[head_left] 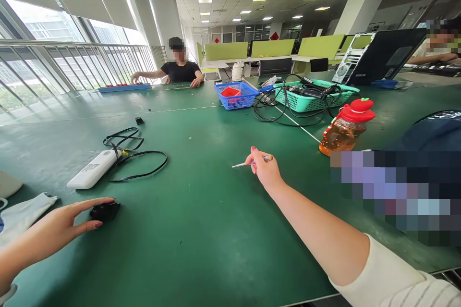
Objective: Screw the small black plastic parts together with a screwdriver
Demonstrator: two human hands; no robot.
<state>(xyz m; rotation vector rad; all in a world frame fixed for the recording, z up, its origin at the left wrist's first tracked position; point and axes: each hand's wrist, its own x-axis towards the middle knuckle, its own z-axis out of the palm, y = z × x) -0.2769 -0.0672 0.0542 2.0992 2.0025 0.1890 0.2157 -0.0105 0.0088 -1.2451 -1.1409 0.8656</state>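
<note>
On the green tabletop at the left, my left hand has its thumb and fingers around a small black object; its exact kind is unclear. My right hand is raised over the middle of the table, its fingers closed on a small screwdriver. The thin shaft points left, and a gold-coloured end shows beyond the fingers. Just beyond my left hand lies a white power bank with a looped black cable.
A blue basket holds red pieces, and a teal basket holds tangled cables. A red-lidded bottle stands at right near a dark bag. Another small black piece lies farther back. A person sits across the table.
</note>
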